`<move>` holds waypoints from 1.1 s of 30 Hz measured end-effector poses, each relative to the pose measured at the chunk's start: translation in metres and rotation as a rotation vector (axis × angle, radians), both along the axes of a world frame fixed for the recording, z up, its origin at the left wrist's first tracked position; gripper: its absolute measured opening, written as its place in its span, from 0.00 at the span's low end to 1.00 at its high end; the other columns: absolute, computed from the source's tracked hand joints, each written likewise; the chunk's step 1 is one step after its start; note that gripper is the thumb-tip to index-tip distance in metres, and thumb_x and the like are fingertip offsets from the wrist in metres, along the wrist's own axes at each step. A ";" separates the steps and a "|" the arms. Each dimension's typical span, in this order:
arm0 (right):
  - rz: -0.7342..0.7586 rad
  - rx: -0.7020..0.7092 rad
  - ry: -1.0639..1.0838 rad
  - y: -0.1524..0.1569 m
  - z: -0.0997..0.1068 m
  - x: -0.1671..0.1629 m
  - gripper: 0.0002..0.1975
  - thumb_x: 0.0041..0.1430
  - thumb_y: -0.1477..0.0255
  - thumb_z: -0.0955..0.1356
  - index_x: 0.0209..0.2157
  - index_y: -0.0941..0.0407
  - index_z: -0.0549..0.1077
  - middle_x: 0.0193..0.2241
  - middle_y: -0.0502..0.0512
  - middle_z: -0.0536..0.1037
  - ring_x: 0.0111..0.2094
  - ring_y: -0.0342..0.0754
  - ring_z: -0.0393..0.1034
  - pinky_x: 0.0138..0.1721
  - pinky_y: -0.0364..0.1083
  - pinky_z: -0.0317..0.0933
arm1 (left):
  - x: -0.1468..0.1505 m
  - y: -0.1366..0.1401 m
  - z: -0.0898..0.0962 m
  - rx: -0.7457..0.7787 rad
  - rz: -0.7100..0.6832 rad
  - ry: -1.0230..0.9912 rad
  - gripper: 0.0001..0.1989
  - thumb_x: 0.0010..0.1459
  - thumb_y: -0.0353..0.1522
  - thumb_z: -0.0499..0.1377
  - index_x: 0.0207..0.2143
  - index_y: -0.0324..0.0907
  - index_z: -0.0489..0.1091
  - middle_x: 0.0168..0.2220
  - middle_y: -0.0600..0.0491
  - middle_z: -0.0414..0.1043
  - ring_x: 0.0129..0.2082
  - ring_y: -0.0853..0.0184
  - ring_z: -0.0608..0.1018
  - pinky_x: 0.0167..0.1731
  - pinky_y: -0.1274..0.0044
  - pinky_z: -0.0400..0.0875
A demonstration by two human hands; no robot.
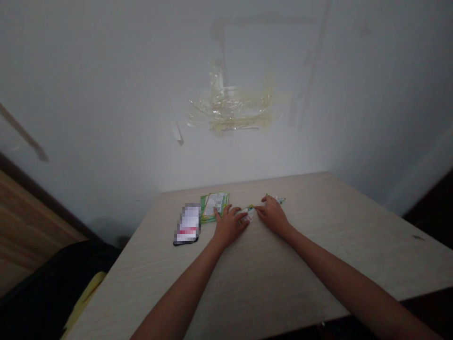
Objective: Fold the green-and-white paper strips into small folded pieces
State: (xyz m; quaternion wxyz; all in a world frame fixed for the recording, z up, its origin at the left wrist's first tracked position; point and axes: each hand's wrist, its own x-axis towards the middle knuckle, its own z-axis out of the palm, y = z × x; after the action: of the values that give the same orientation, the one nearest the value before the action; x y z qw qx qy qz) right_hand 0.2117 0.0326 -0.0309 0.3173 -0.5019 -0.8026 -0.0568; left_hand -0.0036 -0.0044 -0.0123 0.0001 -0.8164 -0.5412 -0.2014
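Observation:
Near the far side of the table, my left hand has its outer fingers spread, one over the edge of a stack of green-and-white packets. Its thumb and forefinger are closed at a small white-and-green printed packet. From the other side, my right hand pinches that packet's right edge with its fingertips. Another crumpled white-and-green wrapper lies just beyond the right hand, partly hidden by its fingers. What is inside the packet cannot be seen.
A phone with a blurred-out screen lies left of the packets on the pale wooden table. Behind the table rises a white wall with peeling clear tape. Dark cloth and a yellow item are at the lower left.

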 end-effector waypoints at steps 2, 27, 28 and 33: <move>0.057 0.012 0.007 0.000 0.000 0.002 0.10 0.61 0.72 0.67 0.42 0.53 0.80 0.46 0.62 0.70 0.50 0.55 0.64 0.53 0.56 0.59 | 0.000 0.000 -0.001 0.004 0.001 0.003 0.16 0.61 0.47 0.55 0.51 0.63 0.71 0.57 0.56 0.69 0.63 0.52 0.58 0.58 0.38 0.27; 0.381 -0.078 0.038 -0.011 0.008 0.005 0.12 0.60 0.76 0.66 0.43 0.55 0.79 0.43 0.61 0.77 0.46 0.52 0.70 0.49 0.52 0.63 | -0.003 -0.001 0.007 -0.014 -0.074 -0.063 0.13 0.57 0.44 0.60 0.43 0.55 0.75 0.48 0.55 0.75 0.59 0.56 0.65 0.59 0.41 0.26; 0.384 -0.076 0.047 -0.012 0.008 0.005 0.12 0.60 0.76 0.66 0.42 0.55 0.79 0.43 0.61 0.77 0.46 0.52 0.70 0.49 0.52 0.64 | -0.002 -0.001 0.007 -0.011 -0.074 -0.065 0.13 0.57 0.44 0.60 0.43 0.55 0.75 0.48 0.55 0.75 0.58 0.56 0.65 0.59 0.41 0.26; 0.401 -0.065 0.074 -0.011 0.006 0.006 0.11 0.58 0.77 0.67 0.40 0.56 0.80 0.43 0.62 0.77 0.45 0.52 0.70 0.49 0.52 0.64 | -0.002 -0.001 0.007 -0.007 -0.079 -0.084 0.11 0.58 0.44 0.60 0.41 0.55 0.77 0.47 0.56 0.76 0.57 0.57 0.66 0.59 0.41 0.25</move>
State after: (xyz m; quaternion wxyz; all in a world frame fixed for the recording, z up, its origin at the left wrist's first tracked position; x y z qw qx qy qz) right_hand 0.2175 0.0212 -0.0251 0.3354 -0.3435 -0.8757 0.0519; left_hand -0.0059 -0.0053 -0.0051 -0.0335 -0.8279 -0.5090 -0.2332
